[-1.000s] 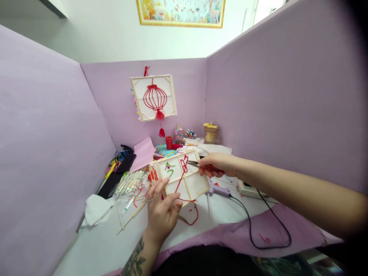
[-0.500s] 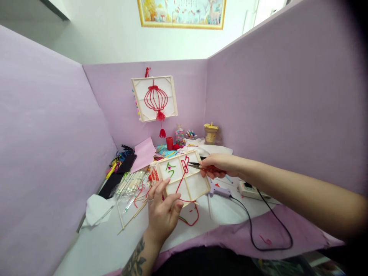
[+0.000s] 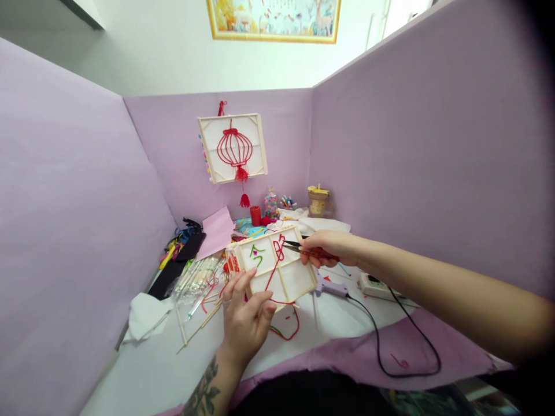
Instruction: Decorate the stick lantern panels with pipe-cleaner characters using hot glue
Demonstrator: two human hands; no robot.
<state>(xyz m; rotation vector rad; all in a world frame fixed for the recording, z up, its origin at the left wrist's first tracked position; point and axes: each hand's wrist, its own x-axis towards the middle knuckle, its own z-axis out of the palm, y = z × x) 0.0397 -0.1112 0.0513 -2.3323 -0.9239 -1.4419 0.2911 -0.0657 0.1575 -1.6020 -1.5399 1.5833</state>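
Observation:
My left hand point(image 3: 246, 315) holds the lower left edge of a tilted wooden-framed white panel point(image 3: 299, 277). Green strands form a shape point(image 3: 257, 255) in its upper left section. A red cord point(image 3: 274, 273) makes loops in the upper right section and runs down across the panel to below its lower edge. From the right, my right hand point(image 3: 323, 248) grips black-bladed scissors with reddish handles; their blades point(image 3: 292, 246) point left, over the red loops. Whether the blades touch the cord is too small to tell.
Behind stands a hanging framed red lantern point(image 3: 235, 148). A lilac glue gun point(image 3: 332, 285) with a black cable lies right of the panel, near a power strip point(image 3: 375, 286). Bundled sticks point(image 3: 199, 274) lie left. A red candle point(image 3: 255, 216) and jars stand behind.
The scissor blades look slightly more apart over the red loops, and my right hand has shifted slightly left. My left hand and the panel look unchanged.

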